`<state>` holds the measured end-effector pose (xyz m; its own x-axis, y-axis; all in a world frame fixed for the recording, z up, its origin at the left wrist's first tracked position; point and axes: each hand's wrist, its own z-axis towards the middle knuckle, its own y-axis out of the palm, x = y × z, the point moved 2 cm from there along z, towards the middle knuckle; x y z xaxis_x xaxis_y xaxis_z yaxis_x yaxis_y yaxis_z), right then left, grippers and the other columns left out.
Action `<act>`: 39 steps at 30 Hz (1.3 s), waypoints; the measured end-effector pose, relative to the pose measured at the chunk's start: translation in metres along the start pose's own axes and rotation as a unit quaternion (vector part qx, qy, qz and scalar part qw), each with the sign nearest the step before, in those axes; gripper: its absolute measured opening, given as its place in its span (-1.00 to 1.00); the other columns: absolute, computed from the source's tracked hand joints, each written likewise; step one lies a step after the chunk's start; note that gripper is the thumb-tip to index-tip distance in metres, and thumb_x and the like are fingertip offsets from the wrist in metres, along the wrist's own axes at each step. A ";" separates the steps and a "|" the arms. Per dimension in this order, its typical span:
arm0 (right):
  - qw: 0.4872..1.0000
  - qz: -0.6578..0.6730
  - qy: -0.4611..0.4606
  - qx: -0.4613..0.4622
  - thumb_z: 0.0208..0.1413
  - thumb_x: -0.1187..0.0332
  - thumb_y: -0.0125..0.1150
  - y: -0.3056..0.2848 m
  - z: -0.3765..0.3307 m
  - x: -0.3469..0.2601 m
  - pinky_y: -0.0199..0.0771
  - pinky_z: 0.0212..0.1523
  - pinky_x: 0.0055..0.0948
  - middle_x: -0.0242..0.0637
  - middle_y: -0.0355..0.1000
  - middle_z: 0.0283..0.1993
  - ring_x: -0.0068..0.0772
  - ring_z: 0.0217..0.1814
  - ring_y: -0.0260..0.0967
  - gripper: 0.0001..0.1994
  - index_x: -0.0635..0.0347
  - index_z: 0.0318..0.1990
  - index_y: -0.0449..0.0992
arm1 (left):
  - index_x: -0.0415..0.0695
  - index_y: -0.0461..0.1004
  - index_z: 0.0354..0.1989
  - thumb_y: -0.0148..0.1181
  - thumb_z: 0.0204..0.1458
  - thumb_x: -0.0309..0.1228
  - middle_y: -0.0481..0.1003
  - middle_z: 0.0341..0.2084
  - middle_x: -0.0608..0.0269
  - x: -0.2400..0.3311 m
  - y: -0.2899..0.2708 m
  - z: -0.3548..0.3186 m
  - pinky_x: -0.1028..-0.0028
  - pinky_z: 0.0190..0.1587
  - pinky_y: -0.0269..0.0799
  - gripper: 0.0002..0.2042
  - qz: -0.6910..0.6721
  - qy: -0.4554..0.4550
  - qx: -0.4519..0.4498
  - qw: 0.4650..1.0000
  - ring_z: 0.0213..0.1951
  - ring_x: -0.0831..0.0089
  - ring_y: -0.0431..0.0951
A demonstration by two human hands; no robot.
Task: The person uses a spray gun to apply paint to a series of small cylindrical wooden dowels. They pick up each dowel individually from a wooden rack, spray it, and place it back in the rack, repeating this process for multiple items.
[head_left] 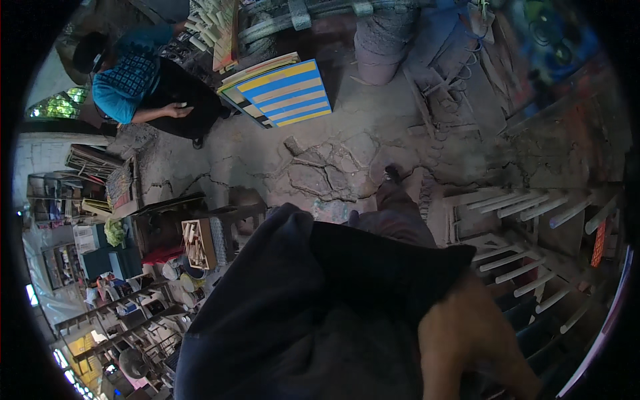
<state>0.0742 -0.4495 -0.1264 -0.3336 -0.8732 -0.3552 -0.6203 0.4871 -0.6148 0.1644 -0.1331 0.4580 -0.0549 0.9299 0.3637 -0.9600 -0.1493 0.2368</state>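
— Where's the right hand (477, 347)?
— At the wooden rack (533, 253), slats running out to its right edge; fingers seemingly curled, grip unclear.
— The left hand?
— Out of view.

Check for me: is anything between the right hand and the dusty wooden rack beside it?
Nothing visible. The right hand lies at the lower right, next to the slatted wooden rack, with only the dark sleeve behind it. Whether the fingers touch the slats cannot be told.
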 end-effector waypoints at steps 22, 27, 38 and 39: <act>0.975 0.204 -0.031 -0.078 0.12 0.36 0.15 -0.189 0.271 -0.251 0.48 -0.51 -0.39 -0.21 0.47 -0.51 -0.40 -0.52 0.43 -0.80 0.34 -0.40 0.55 | -0.20 0.50 -0.14 0.23 0.03 -0.02 0.56 -0.30 0.02 0.058 -0.200 -0.427 0.29 -0.13 0.47 -0.55 0.434 -0.619 0.526 0.390 -0.19 0.19 0.59; 0.984 0.061 -0.166 0.002 0.04 0.31 0.24 -0.166 0.314 -0.311 0.48 -0.54 -0.42 -0.18 0.46 -0.57 -0.38 -0.58 0.45 -0.76 0.38 -0.44 0.55 | -0.23 0.52 -0.17 0.24 0.01 -0.03 0.58 -0.30 0.00 0.131 -0.248 -0.463 0.30 -0.16 0.51 -0.54 0.441 -0.601 0.581 0.327 -0.23 0.17 0.61; 0.985 0.161 -0.055 -0.024 0.10 0.30 0.22 -0.165 0.304 -0.483 0.51 -0.30 -0.28 -0.14 0.53 -0.31 -0.25 -0.29 0.52 -0.78 0.32 -0.27 0.56 | -0.42 0.19 0.13 0.46 -0.26 0.05 0.27 0.09 -0.14 0.402 -0.328 -0.508 0.17 0.16 0.21 -0.08 0.680 -0.192 0.685 -0.178 0.13 -0.01 0.25; 0.987 0.143 -0.067 -0.034 0.10 0.30 0.23 -0.163 0.311 -0.490 0.52 -0.32 -0.29 -0.14 0.53 -0.32 -0.27 -0.30 0.52 -0.77 0.32 -0.25 0.56 | -0.40 0.14 0.17 0.47 -0.30 0.08 0.24 0.12 -0.12 0.419 -0.335 -0.509 0.15 0.17 0.19 -0.01 0.673 -0.204 0.687 -0.184 0.16 -0.01 0.23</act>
<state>0.5592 -0.0967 -0.0710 -0.4081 -0.6875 -0.6007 -0.5618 0.7078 -0.4284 0.3236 0.4779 0.0724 0.7397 -0.1957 0.6438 0.6716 0.2742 -0.6883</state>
